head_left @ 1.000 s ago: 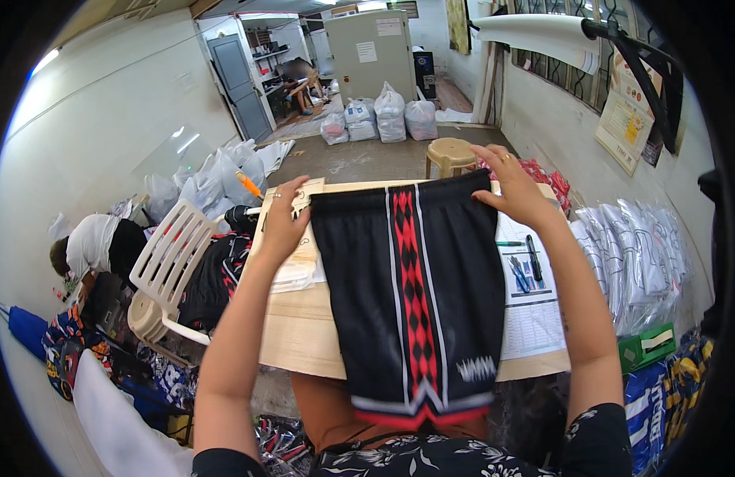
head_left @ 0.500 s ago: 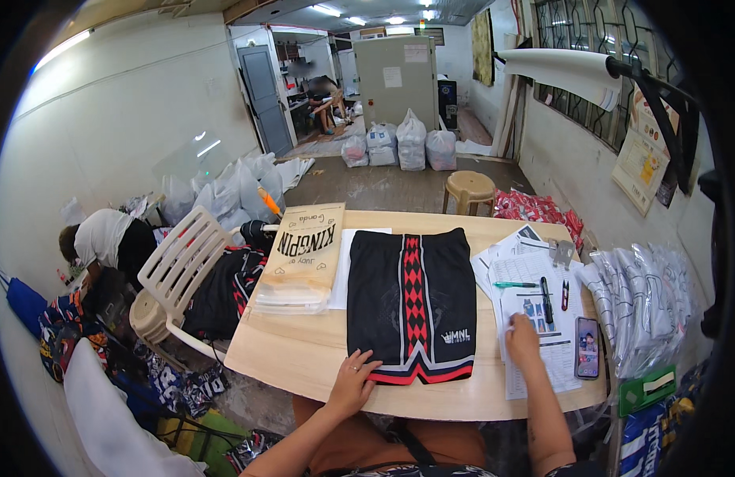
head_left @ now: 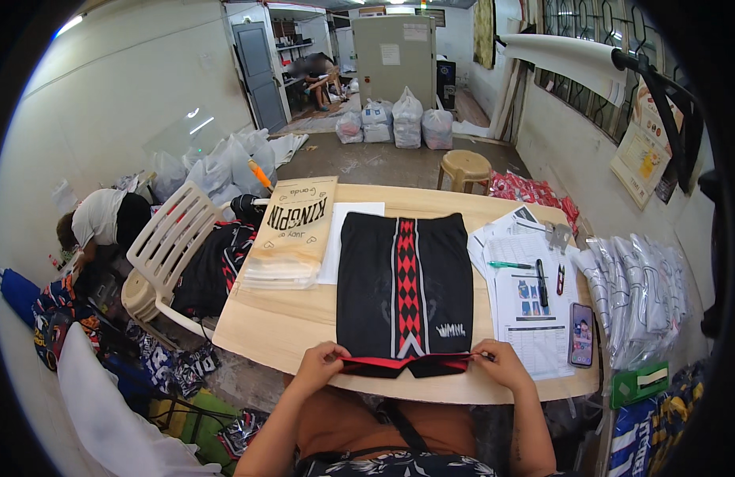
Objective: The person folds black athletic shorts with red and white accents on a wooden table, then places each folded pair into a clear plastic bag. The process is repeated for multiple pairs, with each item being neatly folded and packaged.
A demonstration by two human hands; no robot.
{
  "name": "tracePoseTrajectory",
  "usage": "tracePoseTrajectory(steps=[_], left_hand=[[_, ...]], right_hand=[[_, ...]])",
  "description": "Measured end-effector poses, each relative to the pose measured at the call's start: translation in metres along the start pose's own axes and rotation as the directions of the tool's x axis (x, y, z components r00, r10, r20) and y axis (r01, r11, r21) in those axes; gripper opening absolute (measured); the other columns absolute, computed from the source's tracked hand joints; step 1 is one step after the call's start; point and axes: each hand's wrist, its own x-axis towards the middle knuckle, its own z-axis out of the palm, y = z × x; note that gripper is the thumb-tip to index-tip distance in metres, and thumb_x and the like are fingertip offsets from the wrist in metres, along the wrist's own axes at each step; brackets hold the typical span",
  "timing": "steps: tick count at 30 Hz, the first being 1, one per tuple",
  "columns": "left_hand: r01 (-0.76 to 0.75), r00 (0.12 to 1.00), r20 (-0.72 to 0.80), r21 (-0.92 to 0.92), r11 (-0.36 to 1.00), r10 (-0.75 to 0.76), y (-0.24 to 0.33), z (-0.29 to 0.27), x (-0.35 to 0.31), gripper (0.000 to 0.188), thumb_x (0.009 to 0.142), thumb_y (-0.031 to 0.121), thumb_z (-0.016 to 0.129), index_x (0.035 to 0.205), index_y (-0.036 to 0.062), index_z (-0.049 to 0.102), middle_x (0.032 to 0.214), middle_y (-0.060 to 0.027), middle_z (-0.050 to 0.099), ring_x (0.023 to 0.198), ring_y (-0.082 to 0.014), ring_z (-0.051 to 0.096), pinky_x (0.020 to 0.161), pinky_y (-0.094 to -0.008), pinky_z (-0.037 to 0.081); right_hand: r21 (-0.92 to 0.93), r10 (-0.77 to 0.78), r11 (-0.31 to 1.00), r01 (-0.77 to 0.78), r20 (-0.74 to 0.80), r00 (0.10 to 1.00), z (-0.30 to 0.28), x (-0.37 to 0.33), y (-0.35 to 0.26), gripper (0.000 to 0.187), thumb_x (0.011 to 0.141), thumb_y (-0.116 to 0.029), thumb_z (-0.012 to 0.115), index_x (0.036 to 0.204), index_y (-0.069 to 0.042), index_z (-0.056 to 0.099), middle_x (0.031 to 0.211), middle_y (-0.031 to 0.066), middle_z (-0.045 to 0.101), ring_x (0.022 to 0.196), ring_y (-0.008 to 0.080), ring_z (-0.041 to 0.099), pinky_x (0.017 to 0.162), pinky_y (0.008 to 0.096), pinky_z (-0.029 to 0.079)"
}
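Note:
A pair of black basketball shorts (head_left: 366,294) lies folded flat on the table, waistband away from me, a red diamond stripe running down its side. Its hem edge is lifted and folded over, with the red-trimmed inside showing. My left hand (head_left: 321,367) pinches the hem at its left corner. At the right corner, my right hand (head_left: 496,363) pinches the same hem. To the right are printed sheets (head_left: 534,334), carrying a green pen (head_left: 510,265), a black marker (head_left: 541,282) and small thread snips (head_left: 560,278). Left of the shorts lies a stack of clear packs with brown paper (head_left: 292,230).
A phone (head_left: 580,334) lies by the table's (head_left: 256,342) right edge, near plastic-wrapped garments (head_left: 638,294). A white plastic chair (head_left: 177,246) stands left, a stool (head_left: 465,168) beyond the table. Another person (head_left: 105,222) bends over at far left; filled bags (head_left: 407,119) stand at the back.
My right hand has come left from the papers to the shorts' right hem corner. My left hand has shifted to the left corner, and the hem has been raised and folded.

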Motion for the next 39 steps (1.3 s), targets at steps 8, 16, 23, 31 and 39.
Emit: tracePoseTrajectory(steps=[8, 16, 23, 31, 39], left_hand=[[-0.373, 0.736, -0.249, 0.627, 0.684, 0.630, 0.071, 0.033, 0.059, 0.044, 0.082, 0.014, 0.074, 0.124, 0.0071, 0.062, 0.112, -0.0127, 0.066, 0.107, -0.0276, 0.061, 0.096, -0.0394, 0.045], [-0.450, 0.892, 0.140, 0.364, 0.815, 0.430, 0.043, 0.105, 0.056, 0.025, 0.081, 0.024, 0.076, 0.099, 0.0087, 0.070, 0.098, -0.0069, 0.066, 0.095, -0.0267, 0.059, 0.086, -0.0411, 0.041], [-0.383, 0.913, 0.160, 0.021, 0.923, 0.376, 0.025, 0.103, 0.074, 0.019, 0.085, 0.022, 0.072, 0.087, 0.0030, 0.071, 0.078, -0.0098, 0.067, 0.076, -0.0258, 0.061, 0.074, -0.0389, 0.045], [-0.474, 0.877, 0.123, 0.055, 0.879, 0.465, 0.015, 0.104, 0.082, 0.024, 0.093, 0.023, 0.058, 0.086, 0.0032, 0.069, 0.081, -0.0122, 0.067, 0.080, -0.0297, 0.062, 0.072, -0.0430, 0.045], [-0.304, 0.937, 0.146, -0.099, 0.947, 0.316, 0.027, 0.098, 0.073, 0.022, 0.081, 0.020, 0.077, 0.097, 0.0042, 0.074, 0.082, -0.0094, 0.069, 0.080, -0.0207, 0.060, 0.073, -0.0352, 0.048]], right_hand=[[-0.293, -0.178, 0.955, 0.041, -0.460, 0.870, 0.042, 0.051, -0.037, 0.011, 0.089, -0.008, 0.059, 0.096, -0.002, 0.064, 0.096, 0.0130, 0.066, 0.084, 0.0324, 0.065, 0.074, 0.0398, 0.052], [-0.209, -0.182, 0.970, 0.120, -0.305, 0.935, 0.070, 0.031, -0.036, 0.018, 0.076, -0.001, 0.064, 0.094, -0.004, 0.065, 0.093, 0.0114, 0.063, 0.088, 0.0320, 0.065, 0.078, 0.0406, 0.052], [-0.260, -0.356, 0.924, 0.279, -0.326, 0.876, 0.089, 0.029, -0.053, 0.032, 0.075, -0.006, 0.068, 0.107, -0.009, 0.067, 0.112, 0.0089, 0.061, 0.091, 0.0294, 0.068, 0.076, 0.0382, 0.055], [0.123, -0.294, 0.935, 0.332, -0.254, 0.922, 0.105, 0.048, -0.047, 0.018, 0.080, 0.001, 0.068, 0.097, -0.001, 0.070, 0.085, 0.0106, 0.066, 0.075, 0.0196, 0.064, 0.069, 0.0303, 0.050], [0.361, -0.044, 0.922, 0.143, -0.268, 0.962, 0.114, 0.059, -0.035, 0.008, 0.090, -0.009, 0.066, 0.089, -0.001, 0.066, 0.075, 0.0035, 0.061, 0.068, 0.0117, 0.056, 0.062, 0.0265, 0.043]])
